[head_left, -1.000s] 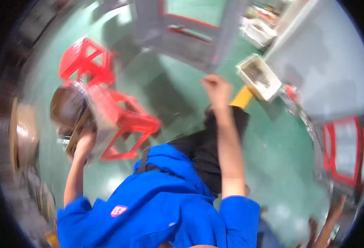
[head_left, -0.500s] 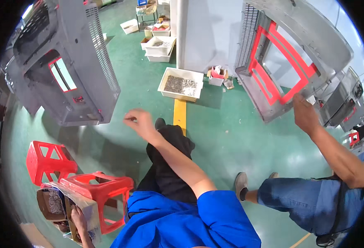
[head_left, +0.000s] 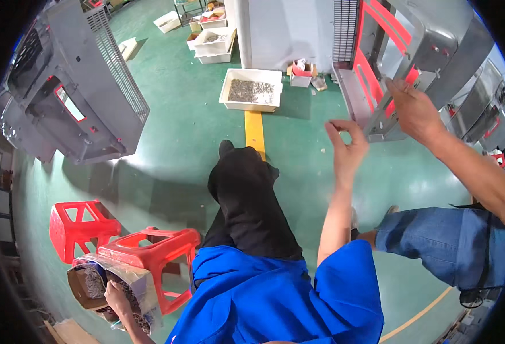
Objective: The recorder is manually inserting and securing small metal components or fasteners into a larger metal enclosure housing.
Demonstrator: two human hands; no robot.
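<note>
My right hand (head_left: 349, 148) is raised near the grey moulded panel with red trim (head_left: 356, 97) on the right. Its thumb and forefinger curl together; anything between them is too small to make out. My left hand (head_left: 116, 298) reaches down into an open cardboard box (head_left: 84, 288) at the lower left. Small metal-looking parts (head_left: 96, 281) fill the box's compartments. The left fingers are bent together at the dark pieces, and their tips are hidden. Close to my right hand, a co-worker's hand (head_left: 419, 112) is at the right panel's edge.
Two red plastic stools (head_left: 155, 252) stand beside the cardboard box. Another grey panel (head_left: 86, 92) is upright at the left. A white tub of small parts (head_left: 249, 106) sits on the green floor ahead. The co-worker's leg in jeans (head_left: 430, 241) is at my right.
My right hand has swung from the left-centre across to the right panel. My left hand remains at the box. The co-worker's hand has shifted up and left, and the right panel has turned.
</note>
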